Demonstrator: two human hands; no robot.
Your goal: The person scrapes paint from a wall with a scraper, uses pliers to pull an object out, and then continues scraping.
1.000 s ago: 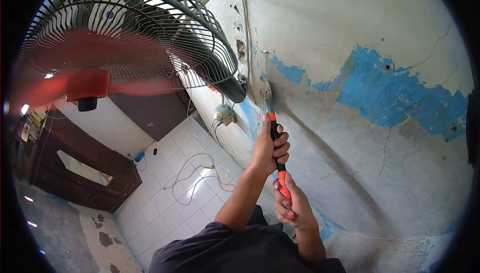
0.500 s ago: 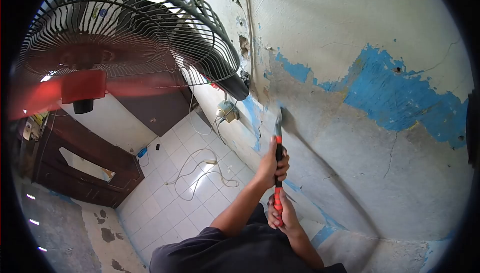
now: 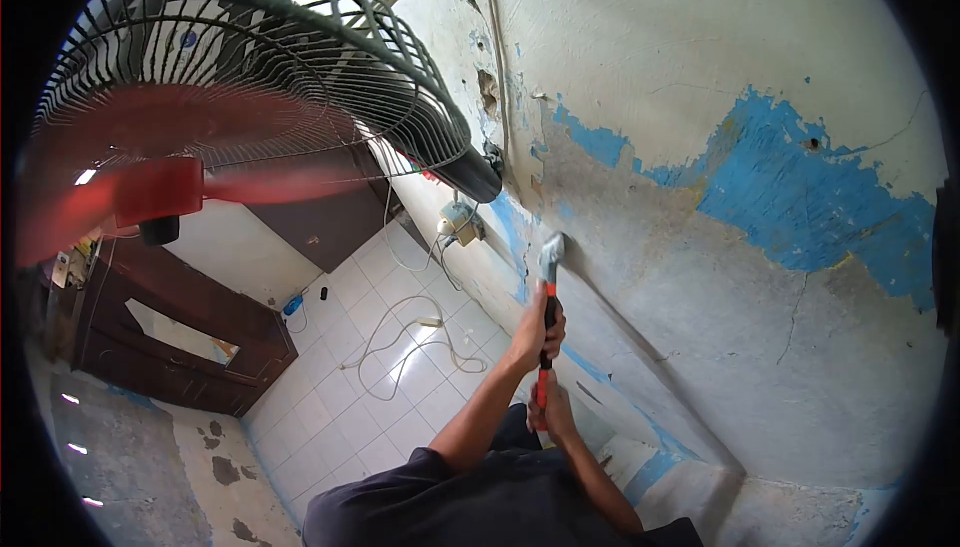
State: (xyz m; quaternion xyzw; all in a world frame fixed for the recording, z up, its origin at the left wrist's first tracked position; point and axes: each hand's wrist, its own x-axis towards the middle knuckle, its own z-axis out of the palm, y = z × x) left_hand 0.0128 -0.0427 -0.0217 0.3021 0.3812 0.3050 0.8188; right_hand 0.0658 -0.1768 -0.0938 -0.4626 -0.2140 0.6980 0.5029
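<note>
A long tool with a red and black handle and a grey metal head (image 3: 550, 252) is held in front of the wall. Around the upper part of its handle, just below the head, my left hand (image 3: 536, 329) is closed. Lower down, my right hand (image 3: 550, 409) grips the red end of the handle. The head is at or close to the bare grey part of the wall (image 3: 680, 317); whether it touches cannot be made out. Blue paint (image 3: 800, 197) shows in a ragged patch to the right, under the whitish coat.
A fan (image 3: 270, 57) with red blades in a wire cage fills the upper left. A socket box (image 3: 461, 223) with cables is on the wall. A looped cable (image 3: 430, 323) lies on the tiled floor (image 3: 330, 387). A dark brown cabinet (image 3: 170, 347) stands at the left.
Both hands have shifted slightly with the tool, whose head now sits a little lower and further left in view. The whole view has also shifted somewhat.
</note>
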